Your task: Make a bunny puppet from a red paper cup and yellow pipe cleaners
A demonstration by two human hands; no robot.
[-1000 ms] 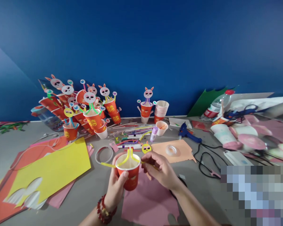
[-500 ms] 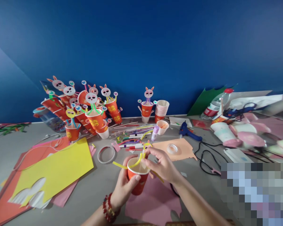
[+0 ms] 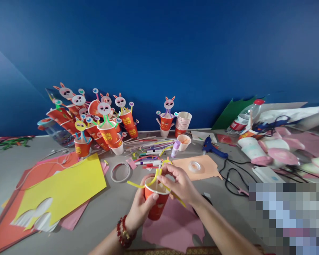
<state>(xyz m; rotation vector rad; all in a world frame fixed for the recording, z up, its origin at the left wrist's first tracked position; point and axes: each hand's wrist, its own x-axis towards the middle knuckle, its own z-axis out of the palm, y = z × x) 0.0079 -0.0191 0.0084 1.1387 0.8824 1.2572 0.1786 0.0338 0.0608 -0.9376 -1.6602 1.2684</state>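
Observation:
My left hand [image 3: 140, 207] is wrapped round a red paper cup [image 3: 156, 205] held just above the table, thumb on its rim. Yellow paper strips [image 3: 151, 179] stick out of the cup, one arm pointing left and one rising from the rim. My right hand [image 3: 179, 184] is closed in a pinch on the strips at the cup's right rim. A red bead bracelet [image 3: 123, 233] circles my left wrist. A pink paper sheet [image 3: 175, 226] lies under the cup.
Several finished red cups with bunny faces [image 3: 101, 122] stand at the back left, one more [image 3: 166, 120] beside a stack of cups [image 3: 182, 124]. Yellow paper [image 3: 66, 187] lies left. Pens and strips [image 3: 149, 152], a tape roll [image 3: 194, 166], a blue glue gun [image 3: 211, 147] and cables [image 3: 231, 173] lie behind.
The cup has shifted to the right and tilted a little. My right hand has moved from the right strip end up to the cup's rim.

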